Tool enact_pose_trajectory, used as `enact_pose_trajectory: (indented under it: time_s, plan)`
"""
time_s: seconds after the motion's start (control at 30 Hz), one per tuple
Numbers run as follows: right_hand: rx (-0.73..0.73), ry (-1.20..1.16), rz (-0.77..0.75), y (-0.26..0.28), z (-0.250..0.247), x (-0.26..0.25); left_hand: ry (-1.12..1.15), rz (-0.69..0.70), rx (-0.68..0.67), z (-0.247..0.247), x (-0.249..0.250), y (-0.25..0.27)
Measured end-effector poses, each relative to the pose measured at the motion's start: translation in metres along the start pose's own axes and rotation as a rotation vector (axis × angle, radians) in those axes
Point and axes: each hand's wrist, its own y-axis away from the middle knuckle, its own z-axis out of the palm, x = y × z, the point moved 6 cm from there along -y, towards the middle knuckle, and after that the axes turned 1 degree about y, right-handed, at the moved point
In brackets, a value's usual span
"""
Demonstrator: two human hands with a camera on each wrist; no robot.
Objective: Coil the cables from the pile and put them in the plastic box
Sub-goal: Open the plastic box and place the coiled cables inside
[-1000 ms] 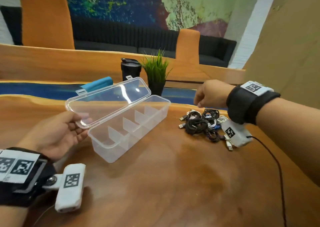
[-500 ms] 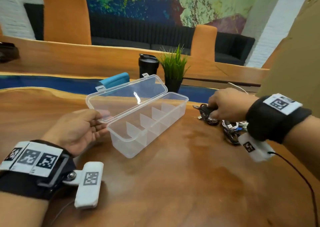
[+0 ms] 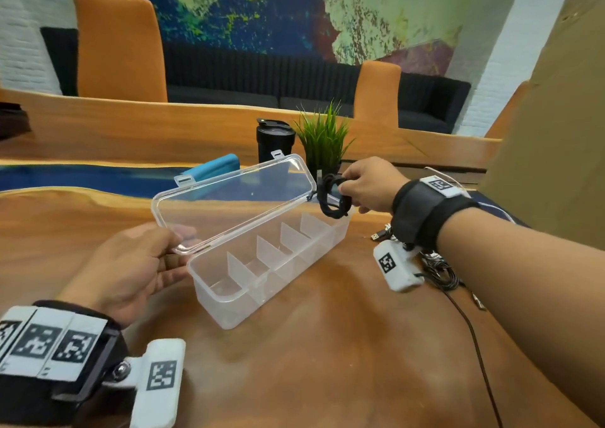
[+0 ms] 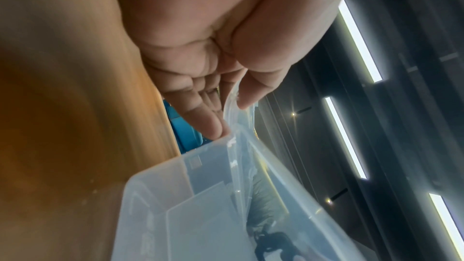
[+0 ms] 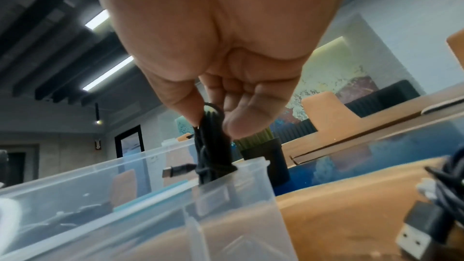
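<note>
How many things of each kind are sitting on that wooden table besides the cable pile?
Clear plastic box: 1
Coiled black cable held over the box by the right hand: 1
Black tumbler: 1
Potted green plant: 1
Blue case: 1
Total: 5

1. This looks like an office lounge or meeting room.
2. A long wooden bench point(image 3: 327, 346) with a blue inlay runs through it, orange chairs point(image 3: 119, 44) drawn up along it.
3. A dark sofa point(image 3: 262, 77) lines the wall under a large painted mural point(image 3: 262, 5).
4. Strip lights point(image 4: 359, 39) hang from a dark slatted ceiling.
5. A potted plant point(image 3: 324, 136) and a travel mug point(image 3: 274, 139) stand on the bench.
</note>
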Motion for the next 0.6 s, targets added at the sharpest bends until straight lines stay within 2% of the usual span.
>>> enact_pose_trajectory:
  time_s: [0.2, 0.43, 0.6]
  plan:
    - [-0.142, 0.354, -0.067, -0.019, 0.011, -0.019, 0.007, 0.004, -0.013, -0.001, -0.003, -0.001]
    - [-0.272, 0.445, -0.004, -0.03, 0.025, -0.017, 0.047, 0.03, -0.054, 0.003, -0.003, -0.002]
    - [-0.241, 0.575, -0.039, -0.028, 0.044, -0.013, 0.05, 0.016, -0.076, 0.001, -0.009, -0.008]
